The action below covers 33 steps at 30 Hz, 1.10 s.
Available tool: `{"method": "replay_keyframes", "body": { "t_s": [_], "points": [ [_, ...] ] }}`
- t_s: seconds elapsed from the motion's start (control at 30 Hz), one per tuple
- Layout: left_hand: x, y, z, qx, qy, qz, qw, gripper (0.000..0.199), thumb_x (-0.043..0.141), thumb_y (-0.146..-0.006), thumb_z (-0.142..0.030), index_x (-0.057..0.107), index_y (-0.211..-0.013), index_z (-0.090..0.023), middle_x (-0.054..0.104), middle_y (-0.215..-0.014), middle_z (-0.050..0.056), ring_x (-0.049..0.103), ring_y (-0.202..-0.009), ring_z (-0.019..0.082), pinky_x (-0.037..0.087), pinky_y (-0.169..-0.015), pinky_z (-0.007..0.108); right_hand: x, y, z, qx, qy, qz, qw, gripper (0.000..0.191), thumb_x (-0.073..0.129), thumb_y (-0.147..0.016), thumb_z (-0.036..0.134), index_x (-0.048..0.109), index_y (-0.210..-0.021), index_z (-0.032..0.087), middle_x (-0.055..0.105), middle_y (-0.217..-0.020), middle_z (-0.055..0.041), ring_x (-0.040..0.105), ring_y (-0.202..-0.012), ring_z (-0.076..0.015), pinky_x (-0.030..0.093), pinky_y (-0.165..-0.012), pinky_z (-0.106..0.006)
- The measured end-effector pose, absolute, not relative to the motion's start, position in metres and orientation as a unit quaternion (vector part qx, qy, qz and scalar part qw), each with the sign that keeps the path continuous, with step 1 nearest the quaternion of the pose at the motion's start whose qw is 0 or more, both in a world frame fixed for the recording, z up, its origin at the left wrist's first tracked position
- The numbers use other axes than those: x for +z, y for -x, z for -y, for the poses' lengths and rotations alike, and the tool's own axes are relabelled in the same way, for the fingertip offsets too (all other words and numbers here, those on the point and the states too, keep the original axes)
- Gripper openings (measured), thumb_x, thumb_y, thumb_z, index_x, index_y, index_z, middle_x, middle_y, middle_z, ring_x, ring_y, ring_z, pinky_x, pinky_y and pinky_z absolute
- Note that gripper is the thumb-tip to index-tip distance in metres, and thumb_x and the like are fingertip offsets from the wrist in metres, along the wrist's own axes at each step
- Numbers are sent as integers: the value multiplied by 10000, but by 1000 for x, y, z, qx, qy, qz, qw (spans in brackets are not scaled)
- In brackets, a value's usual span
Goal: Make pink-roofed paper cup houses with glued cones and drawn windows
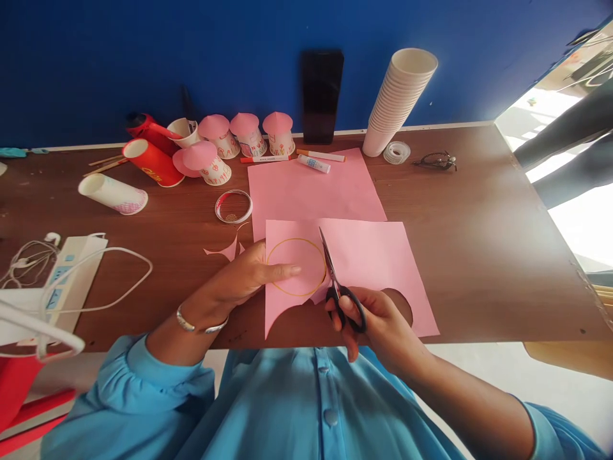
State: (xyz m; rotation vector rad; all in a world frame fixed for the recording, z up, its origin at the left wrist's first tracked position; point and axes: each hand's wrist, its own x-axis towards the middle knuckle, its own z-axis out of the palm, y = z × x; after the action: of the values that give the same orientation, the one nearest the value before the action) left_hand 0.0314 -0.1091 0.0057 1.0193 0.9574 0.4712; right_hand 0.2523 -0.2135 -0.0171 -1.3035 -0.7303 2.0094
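Note:
My left hand [251, 271] grips the left edge of a pink paper sheet [368, 255], its thumb lying across a circle drawn in yellow. Curved pieces have been cut from the sheet's lower edge. In my right hand [373, 319] is a pair of scissors [334, 275] with black handles. Their blades point away from me at the right side of the circle, on a cut in the paper; the blades look nearly closed. Behind lies a second pink sheet [311, 191], partly covered by the first. Pink scraps [228, 248] rest left of the sheets.
Several decorated paper cups with pink cone tops [247, 131] stand at the back. A tall cup stack [400, 102], a phone [322, 96], a glue stick [314, 164], markers, a tape roll [234, 206] and glasses [437, 161] surround the sheets. A power strip [71, 281] with cables is at left.

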Motion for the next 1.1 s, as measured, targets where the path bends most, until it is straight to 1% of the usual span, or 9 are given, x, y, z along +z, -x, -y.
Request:
{"method": "replay_keyframes", "body": {
  "t_s": [0.17, 0.33, 0.4, 0.47, 0.6, 0.7, 0.8, 0.97, 1.1],
  "points": [
    [2, -28, 104, 241, -493, -432, 715, 450, 846, -778, -348, 735, -1174, -165, 781, -1218, 115, 687, -1202, 348, 545, -1050, 461, -12, -252, 212, 784, 465, 268, 312, 580, 676, -880, 735, 676, -863, 155, 666, -687, 4, 560, -388, -62, 412, -501, -230],
    [5, -29, 102, 243, -496, -429, 715, 378, 824, -804, -337, 750, -1131, -163, 792, -1158, 105, 705, -1145, 328, 562, -1009, 446, -8, -254, 213, 813, 447, 240, 287, 583, 643, -901, 734, 674, -990, 159, 694, -758, -17, 583, -381, -98, 399, -411, -229],
    [5, -28, 102, 236, -491, -426, 722, 362, 824, -798, -314, 748, -1121, -168, 794, -1149, 101, 706, -1136, 322, 558, -1008, 445, -5, -255, 211, 807, 454, 251, 284, 575, 634, -910, 731, 670, -946, 158, 690, -716, -11, 576, -380, -87, 405, -433, -220],
    [4, -27, 103, 225, -483, -419, 735, 360, 826, -790, -306, 744, -1112, -168, 794, -1146, 104, 703, -1138, 322, 555, -1007, 447, -3, -256, 208, 794, 462, 276, 283, 567, 618, -925, 725, 660, -887, 161, 666, -621, 4, 574, -388, -81, 411, -469, -209],
    [7, -28, 103, 199, -473, -387, 766, 336, 806, -813, -314, 740, -1093, -142, 795, -1114, 129, 719, -1092, 319, 570, -969, 439, -1, -256, 197, 756, 480, 338, 290, 560, 621, -917, 732, 641, -832, 179, 604, -484, 27, 586, -431, -103, 432, -503, -208],
    [11, -29, 102, 170, -478, -343, 791, 300, 773, -850, -322, 747, -1070, -118, 795, -1087, 156, 736, -1041, 323, 585, -936, 445, -3, -253, 188, 736, 486, 364, 299, 557, 616, -920, 731, 630, -807, 186, 619, -491, 19, 589, -458, -111, 466, -533, -223],
    [12, -29, 102, 173, -470, -336, 798, 316, 774, -851, -342, 747, -1078, -124, 790, -1120, 168, 735, -1064, 338, 585, -939, 456, -5, -250, 180, 729, 488, 370, 306, 547, 635, -904, 731, 628, -810, 192, 623, -523, 24, 583, -456, -116, 465, -520, -238],
    [3, -24, 97, 222, -478, -372, 765, 380, 828, -799, -329, 750, -1125, -150, 790, -1175, 151, 726, -1118, 338, 563, -1007, 459, -12, -250, 168, 692, 504, 416, 306, 493, 606, -954, 664, 611, -783, 202, 617, -523, 26, 574, -470, -123, 460, -569, -268],
    [-5, -22, 88, 265, -501, -386, 728, 395, 839, -794, -324, 754, -1140, -153, 791, -1185, 131, 720, -1129, 329, 569, -1003, 431, -27, -251, 151, 664, 517, 442, 309, 489, 594, -964, 647, 589, -753, 206, 587, -471, 42, 515, -423, -105, 414, -571, -271]
  ]
}}
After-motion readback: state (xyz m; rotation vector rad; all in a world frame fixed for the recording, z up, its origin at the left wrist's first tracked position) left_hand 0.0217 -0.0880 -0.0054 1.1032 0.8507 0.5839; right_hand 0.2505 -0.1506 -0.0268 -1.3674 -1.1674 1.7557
